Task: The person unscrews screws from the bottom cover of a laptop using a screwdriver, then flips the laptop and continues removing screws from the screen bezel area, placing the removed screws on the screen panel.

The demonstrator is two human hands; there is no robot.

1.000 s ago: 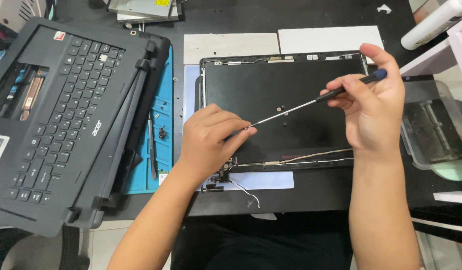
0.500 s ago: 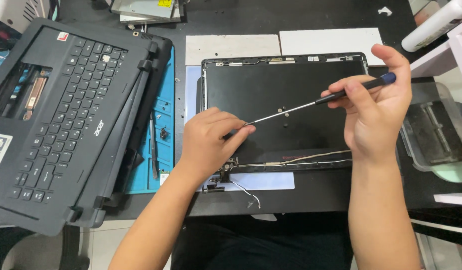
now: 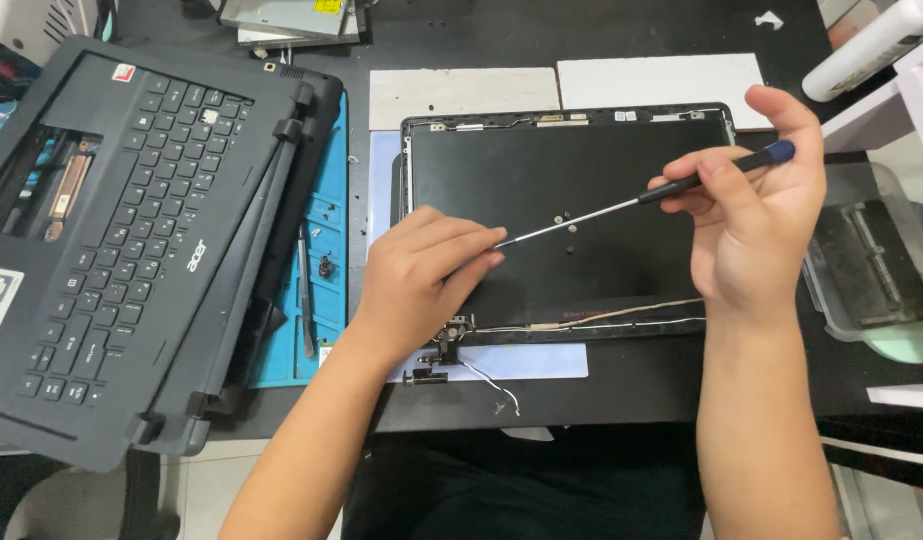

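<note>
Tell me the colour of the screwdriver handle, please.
The screwdriver handle is black with a blue end, seen in the head view.

Counts: 2 hands in view, left hand (image 3: 421,280) at approx 8 o'clock of centre, right hand (image 3: 751,220) at 3 o'clock. 1 screwdriver (image 3: 641,200) w/ blue-tipped handle, spanning both hands. 1 laptop lid shell (image 3: 541,180), black, at centre. 1 laptop base w/ keyboard (image 3: 131,240) at 9 o'clock. 1 blue work mat (image 3: 326,230) just beside it, w/ 1 slim metal tool (image 3: 306,300) lying on it. 2 white rectangular sheets (image 3: 461,95) at 12 o'clock, side by side. 1 loose hinge (image 3: 426,376) at 6 o'clock. 1 clear plastic tub (image 3: 871,270) at 3 o'clock edge. 1 metal drive-like unit (image 3: 291,15) at 11 o'clock. 1 black tabletop (image 3: 631,385).
</note>
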